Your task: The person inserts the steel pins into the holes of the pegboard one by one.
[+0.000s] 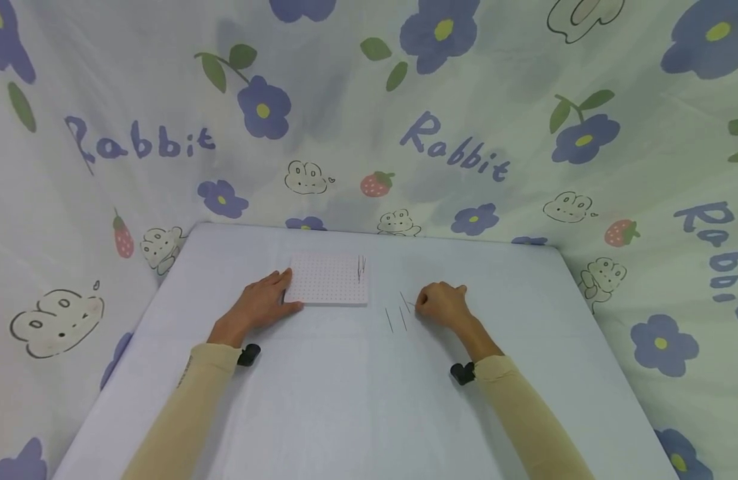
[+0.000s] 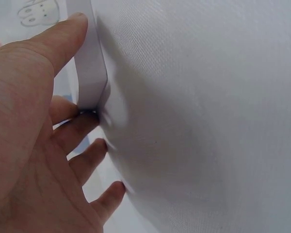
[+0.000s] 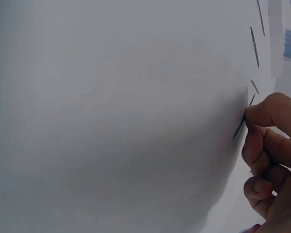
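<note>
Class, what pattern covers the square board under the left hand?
Rows of small dots on the white square board; clearest in the head view.

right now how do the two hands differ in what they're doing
The left hand rests with straight fingers against the edge of the white perforated board; the right hand is curled, pinching a thin needle on the table. Left touches the board; right lies apart from it. Both rest on the table.

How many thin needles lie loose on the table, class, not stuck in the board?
3, perhaps more: one leftmost, one beside it, one pinched by the right hand. The hand may hide others.
</note>
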### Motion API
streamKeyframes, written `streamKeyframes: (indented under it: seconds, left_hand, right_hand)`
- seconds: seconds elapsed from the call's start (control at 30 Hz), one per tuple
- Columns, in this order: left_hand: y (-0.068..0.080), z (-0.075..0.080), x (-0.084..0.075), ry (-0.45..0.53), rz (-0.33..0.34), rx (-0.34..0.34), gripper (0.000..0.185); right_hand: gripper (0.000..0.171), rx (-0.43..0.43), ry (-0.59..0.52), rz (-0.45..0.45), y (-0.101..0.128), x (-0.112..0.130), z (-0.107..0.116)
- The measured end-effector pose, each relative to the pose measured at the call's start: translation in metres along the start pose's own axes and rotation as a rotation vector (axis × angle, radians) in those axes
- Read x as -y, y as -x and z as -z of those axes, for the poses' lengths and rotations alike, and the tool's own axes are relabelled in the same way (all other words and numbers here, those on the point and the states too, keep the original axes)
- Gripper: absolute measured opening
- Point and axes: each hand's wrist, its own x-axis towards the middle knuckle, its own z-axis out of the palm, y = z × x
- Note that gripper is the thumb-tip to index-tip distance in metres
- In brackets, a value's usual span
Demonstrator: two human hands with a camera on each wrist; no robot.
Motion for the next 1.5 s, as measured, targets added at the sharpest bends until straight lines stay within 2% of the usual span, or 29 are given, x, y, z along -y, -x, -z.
streamKeyframes:
  seconds: [0.2, 0.63, 0.87, 1.27, 1.5]
  left_hand:
    - [0.001, 0.001, -0.001, 0.0, -0.006, -0.001, 0.088]
    - [0.003, 0.002, -0.002, 0.004, 0.001, 0.006, 0.087]
    - [0.002, 0.002, -0.002, 0.01, 0.013, 0.015, 0.089]
    - [0.001, 0.002, 0.0, 0.004, 0.025, 0.02, 0.09]
    - [0.001, 0.002, -0.001, 0.009, 0.023, 0.019, 0.089]
  right_hand:
    - [0.013, 0.034, -0.007, 0.01, -0.002, 0.001, -0.002]
    - [0.01, 0.013, -0.142, 0.045, -0.004, -0.013, -0.017]
    - [0.008, 0.005, -0.137, 0.056, -0.007, -0.013, -0.014]
    - [0.012, -0.076, -0.251, 0.086, -0.029, 0.02, 0.011]
    - [0.014, -0.147, -0.38, 0.104, -0.042, 0.041, 0.014]
